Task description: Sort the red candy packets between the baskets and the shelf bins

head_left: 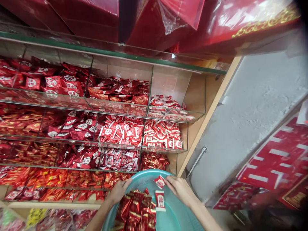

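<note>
A teal plastic basin is in front of me at the bottom of the view. On its left side my left hand is closed over the rim, thumb along the edge. Inside, to the left, lies a heap of shiny dark red and gold wrapped candies. My right hand is at the basin's far right, its fingers pinching a small red and white wrapped candy over the inner wall. Just below that, another red and white candy lies apart from the heap.
Glass-fronted shelves with divided bins of red wrapped candies rise beyond the basin. Large red boxes stand on the glass shelf above. To the right are a grey wall, a white pipe and red packaging.
</note>
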Motion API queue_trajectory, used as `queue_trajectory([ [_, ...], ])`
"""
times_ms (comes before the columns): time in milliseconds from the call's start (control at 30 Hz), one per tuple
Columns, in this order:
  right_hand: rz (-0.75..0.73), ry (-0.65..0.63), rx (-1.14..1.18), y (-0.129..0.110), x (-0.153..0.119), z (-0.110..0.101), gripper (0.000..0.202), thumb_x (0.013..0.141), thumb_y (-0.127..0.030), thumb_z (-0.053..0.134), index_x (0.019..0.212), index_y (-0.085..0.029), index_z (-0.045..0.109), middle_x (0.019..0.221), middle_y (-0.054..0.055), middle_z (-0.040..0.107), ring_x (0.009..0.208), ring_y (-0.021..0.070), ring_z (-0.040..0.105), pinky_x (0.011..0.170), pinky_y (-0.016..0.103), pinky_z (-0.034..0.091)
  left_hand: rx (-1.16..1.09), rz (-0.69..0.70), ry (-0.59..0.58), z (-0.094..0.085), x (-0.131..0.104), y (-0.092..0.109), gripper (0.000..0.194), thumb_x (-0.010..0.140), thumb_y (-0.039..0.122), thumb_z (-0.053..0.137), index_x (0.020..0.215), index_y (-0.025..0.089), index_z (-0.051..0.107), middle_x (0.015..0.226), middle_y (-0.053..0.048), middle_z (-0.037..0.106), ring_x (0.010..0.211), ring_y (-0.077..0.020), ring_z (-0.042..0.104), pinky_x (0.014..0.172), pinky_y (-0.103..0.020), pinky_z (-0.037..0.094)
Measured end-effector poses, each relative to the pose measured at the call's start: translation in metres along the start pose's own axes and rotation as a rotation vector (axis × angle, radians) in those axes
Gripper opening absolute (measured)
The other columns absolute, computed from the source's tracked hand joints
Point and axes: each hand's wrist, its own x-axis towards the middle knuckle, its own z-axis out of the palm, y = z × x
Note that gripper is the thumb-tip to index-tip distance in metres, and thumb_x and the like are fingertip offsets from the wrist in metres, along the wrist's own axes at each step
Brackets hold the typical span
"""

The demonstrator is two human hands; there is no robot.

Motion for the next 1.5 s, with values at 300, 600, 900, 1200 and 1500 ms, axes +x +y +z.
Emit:
queue_trajectory([
  [300, 0.066, -0.244, 0.252, 0.04, -0.003, 0.049, 0.033, 0.089, -0.036, 0.029, 0.069, -0.019, 0.048, 0.062, 0.0, 0.056, 0.059, 0.0125, 0.052, 0.055, 0.022, 0.036, 0.009, 0.003, 0.02, -0.002, -0.002, 0.005, 0.052, 0.077, 0.059, 0.031, 0.05, 0.017, 0.046, 0.05, 0.005, 0.033, 0.053, -0.0096, 0.03, 0.054, -0.022, 0.029],
  [600, 0.184, -0.606, 0.505, 0.05, 0.036, 0.088, 0.016, 0.081, -0.022, 0.038, 0.067, -0.017, 0.047, 0.05, -0.004, 0.05, 0.044, 0.0087, 0.049, 0.043, 0.018, 0.038, -0.086, 0.001, -0.032, 0.0, -0.003, 0.001, 0.055, 0.076, 0.062, 0.032, 0.059, 0.015, 0.055, 0.052, 0.003, 0.041, 0.054, -0.0111, 0.037, 0.054, -0.022, 0.031],
  [900, 0.148, -0.396, 0.19, 0.033, 0.045, 0.096, 0.018, 0.077, -0.021, 0.044, 0.064, -0.017, 0.055, 0.071, 0.004, 0.062, 0.076, 0.0162, 0.055, 0.069, 0.026, 0.038, -0.04, 0.001, -0.015, -0.002, -0.003, 0.002, 0.055, 0.076, 0.062, 0.031, 0.056, 0.016, 0.054, 0.051, 0.003, 0.041, 0.054, -0.011, 0.037, 0.055, -0.022, 0.03],
  [1200, 0.21, -0.319, -0.028, 0.023, 0.032, 0.098, 0.021, 0.083, -0.03, 0.04, 0.09, -0.019, 0.057, 0.087, 0.008, 0.062, 0.085, 0.0215, 0.058, 0.073, 0.031, 0.039, -0.011, -0.008, 0.005, 0.001, 0.001, -0.003, 0.053, 0.073, 0.066, 0.029, 0.049, 0.02, 0.033, 0.05, 0.005, 0.026, 0.052, -0.0101, 0.029, 0.052, -0.023, 0.025],
  [1500, 0.139, -0.141, -0.043, -0.002, 0.037, 0.035, 0.028, 0.088, -0.038, 0.035, 0.098, -0.023, 0.056, 0.087, 0.007, 0.063, 0.083, 0.02, 0.06, 0.068, 0.026, 0.039, -0.051, 0.016, -0.006, 0.002, -0.002, -0.002, 0.052, 0.074, 0.066, 0.03, 0.052, 0.02, 0.036, 0.052, 0.005, 0.028, 0.053, -0.0102, 0.029, 0.053, -0.022, 0.027],
])
